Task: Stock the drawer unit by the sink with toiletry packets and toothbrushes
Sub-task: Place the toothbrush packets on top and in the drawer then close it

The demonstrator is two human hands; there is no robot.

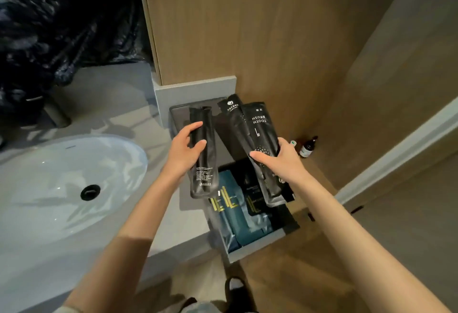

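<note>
Drawer open; both hands grip toothbrush packets

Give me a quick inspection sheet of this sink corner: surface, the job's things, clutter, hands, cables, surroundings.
Surface: grey counter with a white sink set in it.
Job's things: open drawer holding teal and black packets; one black packet and at least two toothbrush packets held above the unit.
Clutter: small dark bottle standing right of the drawer, by the wall.
Hands: left hand grips the black packet; right hand grips the toothbrush packets.
Cables: nothing seen.
Surroundings: wooden wall panel; black plastic bag behind the sink.
</note>
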